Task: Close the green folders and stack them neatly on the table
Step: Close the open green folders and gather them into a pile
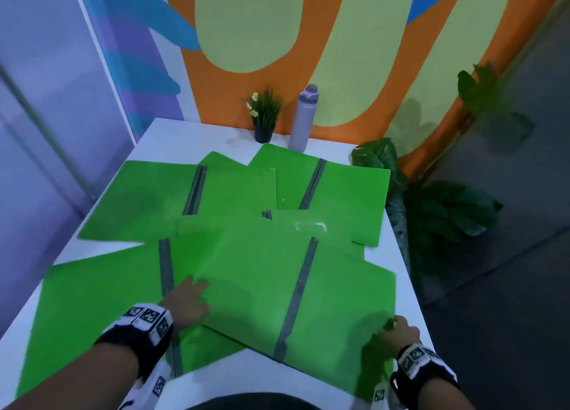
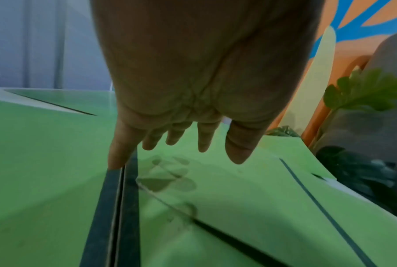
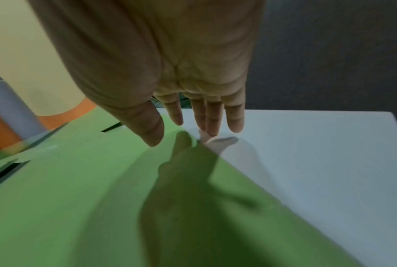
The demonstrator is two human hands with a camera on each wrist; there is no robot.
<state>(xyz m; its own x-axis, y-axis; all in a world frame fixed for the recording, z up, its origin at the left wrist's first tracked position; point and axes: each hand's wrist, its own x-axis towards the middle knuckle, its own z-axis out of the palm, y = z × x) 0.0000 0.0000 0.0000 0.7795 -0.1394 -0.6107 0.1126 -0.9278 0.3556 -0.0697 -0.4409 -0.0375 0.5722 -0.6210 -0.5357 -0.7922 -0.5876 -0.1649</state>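
Several green folders with dark spines lie open and overlapping on the white table (image 1: 166, 138). The nearest open folder (image 1: 256, 274) lies on top, its spine running up the middle. My left hand (image 1: 188, 301) is over this folder's left edge, beside the spine of the near-left folder (image 1: 98, 311). In the left wrist view the left hand (image 2: 206, 140) has straight, spread fingers just above the green sheet. My right hand (image 1: 398, 332) is at the folder's right edge. The right hand (image 3: 183, 133) has straight fingers, one tip touching the table by the folder's edge (image 3: 147, 180).
Two more open folders (image 1: 145, 196) (image 1: 348, 200) lie at the back. A small potted plant (image 1: 264, 116) and a grey bottle (image 1: 303, 119) stand by the painted wall. Large leafy plants (image 1: 431, 212) stand off the table's right edge.
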